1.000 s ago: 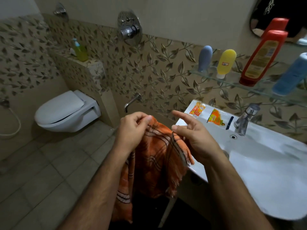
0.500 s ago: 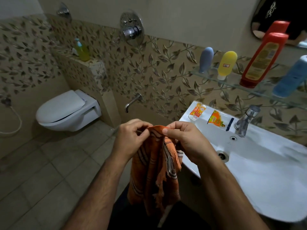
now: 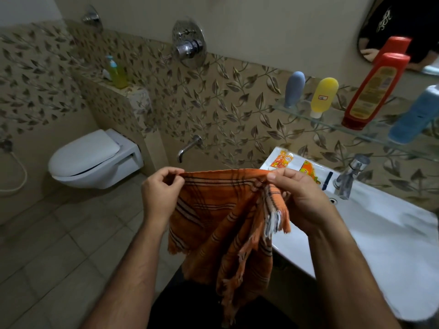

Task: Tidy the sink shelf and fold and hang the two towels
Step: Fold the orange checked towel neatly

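Observation:
An orange striped towel (image 3: 221, 224) with frayed fringes hangs in front of me, its top edge stretched level between my hands. My left hand (image 3: 161, 195) pinches the left corner and my right hand (image 3: 299, 198) pinches the right corner, where extra cloth bunches and droops. The glass sink shelf (image 3: 370, 135) on the wall at right carries a grey-blue bottle (image 3: 294, 89), a yellow bottle (image 3: 323, 97), a red bottle (image 3: 374, 91) and a blue bottle (image 3: 414, 116). A second towel is not in view.
The white sink (image 3: 392, 236) with its chrome tap (image 3: 350, 176) is at my right; sachets (image 3: 282, 160) and a small blue item (image 3: 326, 180) lie on its back rim. A white toilet (image 3: 92, 160) stands left, a wall spout (image 3: 188, 148) between them, a mirror (image 3: 389, 27) above.
My hands have moved apart, pulling the bunched towel's top edge out straight and wide between them. A second ago my right hand was open beside the cloth; now it grips a corner.

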Tool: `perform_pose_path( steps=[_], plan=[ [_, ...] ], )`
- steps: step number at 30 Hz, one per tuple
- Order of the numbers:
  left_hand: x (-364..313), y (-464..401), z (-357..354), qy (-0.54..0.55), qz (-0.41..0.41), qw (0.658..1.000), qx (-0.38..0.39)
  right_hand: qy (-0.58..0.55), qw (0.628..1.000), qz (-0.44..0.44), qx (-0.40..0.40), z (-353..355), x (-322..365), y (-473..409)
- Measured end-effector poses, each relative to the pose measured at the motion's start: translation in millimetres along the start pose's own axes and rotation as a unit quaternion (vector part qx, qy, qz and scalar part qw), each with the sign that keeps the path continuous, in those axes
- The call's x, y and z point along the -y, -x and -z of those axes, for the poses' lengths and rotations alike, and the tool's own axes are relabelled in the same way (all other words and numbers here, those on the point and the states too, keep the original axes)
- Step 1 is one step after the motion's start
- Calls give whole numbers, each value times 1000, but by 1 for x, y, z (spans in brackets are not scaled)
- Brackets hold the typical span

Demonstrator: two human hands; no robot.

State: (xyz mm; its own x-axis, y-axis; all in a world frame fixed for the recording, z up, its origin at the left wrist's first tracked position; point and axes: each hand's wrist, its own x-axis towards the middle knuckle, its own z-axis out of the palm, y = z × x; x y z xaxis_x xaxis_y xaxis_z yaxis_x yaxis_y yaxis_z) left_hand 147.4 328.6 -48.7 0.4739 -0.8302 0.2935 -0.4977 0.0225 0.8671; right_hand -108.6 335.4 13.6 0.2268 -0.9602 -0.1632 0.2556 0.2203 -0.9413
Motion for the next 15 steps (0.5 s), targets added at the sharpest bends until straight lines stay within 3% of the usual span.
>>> perform_pose_path(
  steps=[4,7,10,15],
  plan=[
    [-4,-6,1,31,19,999,20,-8,1000,-1,-5,6,0,0],
    [-12,-7,-2,95,100,986,91,-13,999,2,-51,6,-6,-8],
    [-21,-1,-7,132,129,971,151,-20,996,3,-88,4,-16,-16],
    [-30,1,-11,126,130,978,107,29,990,-7,-139,5,-32,-22]
  ],
)
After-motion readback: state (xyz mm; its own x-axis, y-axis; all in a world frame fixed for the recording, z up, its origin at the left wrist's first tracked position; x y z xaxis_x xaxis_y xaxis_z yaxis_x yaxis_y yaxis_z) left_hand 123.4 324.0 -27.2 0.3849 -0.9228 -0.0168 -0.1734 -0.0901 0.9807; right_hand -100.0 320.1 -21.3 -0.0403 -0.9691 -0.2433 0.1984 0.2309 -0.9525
